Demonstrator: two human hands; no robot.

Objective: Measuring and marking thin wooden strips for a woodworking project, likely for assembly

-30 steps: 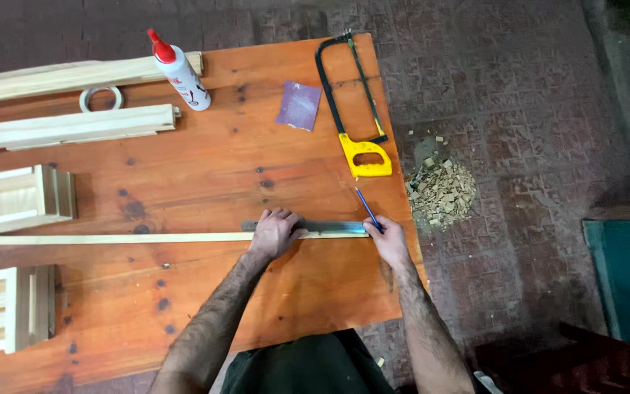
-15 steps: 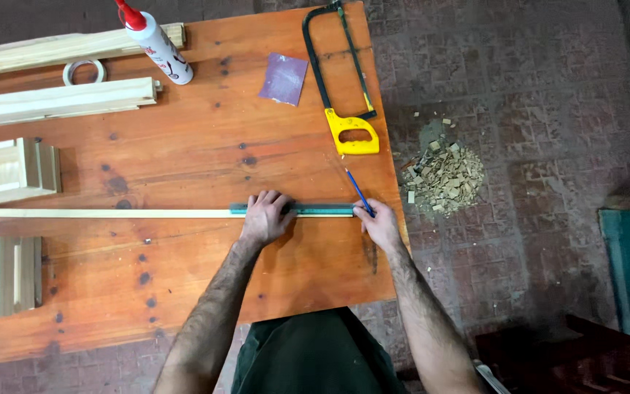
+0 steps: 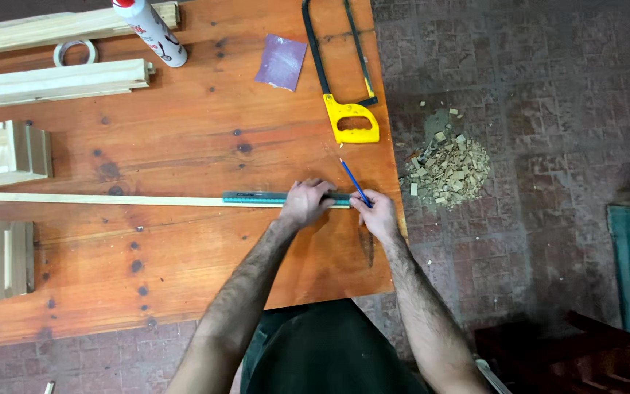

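Both hands unmoved — left hand point(image 3: 306, 203) pressing ruler point(image 3: 257, 197), right hand point(image 3: 375, 213) holding pencil point(image 3: 354, 182).

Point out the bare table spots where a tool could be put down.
Bare table between the sandpaper and the long strip; more below the strip, toward the near edge. Crowded: left edge with small crates, and where left hand and right hand meet the ruler.
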